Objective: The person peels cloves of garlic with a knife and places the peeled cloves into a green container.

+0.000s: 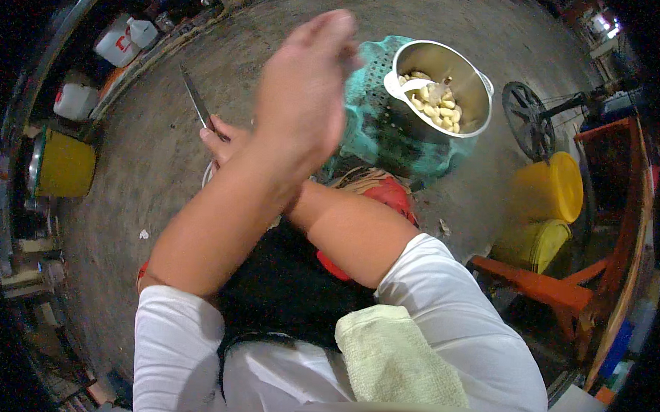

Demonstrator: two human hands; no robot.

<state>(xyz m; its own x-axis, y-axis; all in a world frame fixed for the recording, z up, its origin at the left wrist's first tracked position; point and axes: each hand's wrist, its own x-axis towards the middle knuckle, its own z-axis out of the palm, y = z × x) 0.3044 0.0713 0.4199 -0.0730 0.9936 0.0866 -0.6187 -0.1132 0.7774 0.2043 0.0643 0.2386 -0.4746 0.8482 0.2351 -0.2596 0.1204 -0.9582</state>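
Observation:
My forearms cross. My left hand [307, 91], blurred by motion, is raised over the right forearm, its fingers bunched near the pot; whether it holds anything cannot be told. Beyond it to the left, my right hand [223, 139] grips a knife [195, 95], the blade pointing up and to the left. A white curved rim [207, 173] shows beside that hand, mostly hidden by my left forearm. On a green perforated plastic stand [370, 71] rests a metal pot [466, 63] with a white rim. Inside it are pale peeled cloves, apparently garlic [445, 112], and a white curved piece [416, 85].
White plastic jugs [117, 43] and a yellow bucket [67, 161] stand at left. At right are a black spoked wheel [529, 120], yellow containers [551, 186] and an orange wooden frame [540, 281]. A pale cloth [401, 355] hangs over my chest.

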